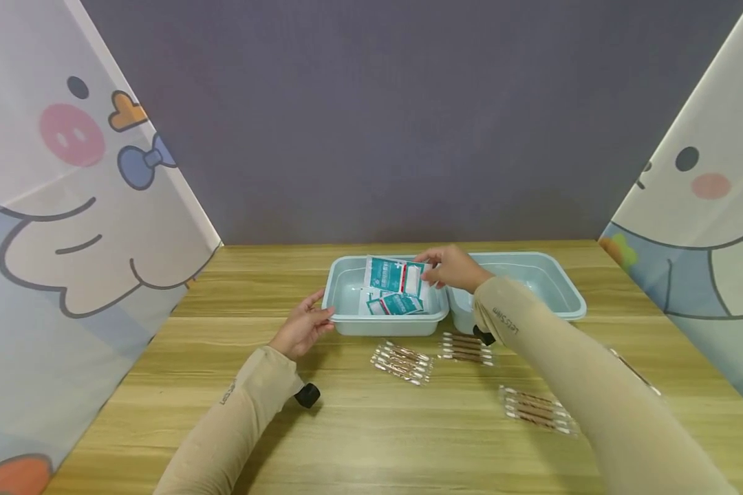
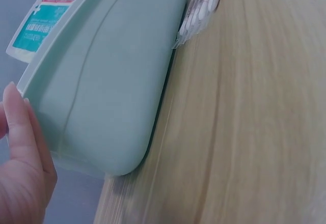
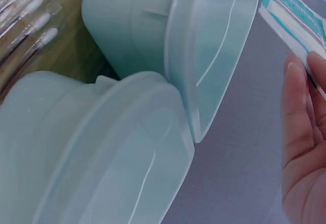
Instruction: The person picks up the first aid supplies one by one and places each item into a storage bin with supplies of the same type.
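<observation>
A pale blue-green plastic basin stands toward the back of the table. My left hand holds its left front corner, with the thumb at the rim and the fingers along the left side. My right hand pinches the right edge of a flat teal-and-white packet with a red stripe, above this basin. Beneath it, another teal-and-white packet lies inside. In the right wrist view, the held packet sits between thumb and fingers.
A second matching basin adjoins on the right, partly behind my right forearm. In front lie clear-wrapped cotton swab packs: one left, one in the middle, one nearer right. A thin, white-tipped stick lies far right. A grey wall stands behind.
</observation>
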Tool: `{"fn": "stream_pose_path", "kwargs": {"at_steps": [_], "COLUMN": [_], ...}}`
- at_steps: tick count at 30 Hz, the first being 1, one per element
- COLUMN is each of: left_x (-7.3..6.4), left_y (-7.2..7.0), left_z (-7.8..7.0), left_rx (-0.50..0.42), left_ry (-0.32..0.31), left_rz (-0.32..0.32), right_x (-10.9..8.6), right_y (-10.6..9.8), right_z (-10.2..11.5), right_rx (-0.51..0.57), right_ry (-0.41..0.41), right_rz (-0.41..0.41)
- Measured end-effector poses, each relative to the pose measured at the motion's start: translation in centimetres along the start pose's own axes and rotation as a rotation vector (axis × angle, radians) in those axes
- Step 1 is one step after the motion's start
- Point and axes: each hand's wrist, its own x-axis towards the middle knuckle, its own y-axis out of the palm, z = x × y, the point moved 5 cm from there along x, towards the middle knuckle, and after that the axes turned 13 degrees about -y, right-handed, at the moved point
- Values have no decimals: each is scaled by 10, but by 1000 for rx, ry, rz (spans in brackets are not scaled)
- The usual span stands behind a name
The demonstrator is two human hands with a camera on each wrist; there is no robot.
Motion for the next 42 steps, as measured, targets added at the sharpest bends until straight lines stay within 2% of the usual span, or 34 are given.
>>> {"fn": "stream_pose_path", "kwargs": {"at_steps": [4, 8, 17, 29, 35, 42], "left_x": [-1, -1, -1, -2, -2, 0], "left_y": [0, 1, -1, 0, 1, 0], "left_z": [1, 3, 3, 1, 1, 2], "left_rx": [7, 14, -3, -9, -5, -22], "left_ry": [5, 0, -2, 7, 22, 20], "left_rz": [14, 28, -5, -7, 7, -8], "right_x": [4, 10, 26, 47, 53, 58], "right_y": [5, 11, 20, 27, 32, 43], "right_z": [2, 5, 12, 18, 15, 4], "right_rx": [-20, -77, -192, -261, -262, -165], "right_ry": [2, -11, -26, -49, 7, 77], "right_rz": [-11, 12, 62, 109, 129, 207]}}
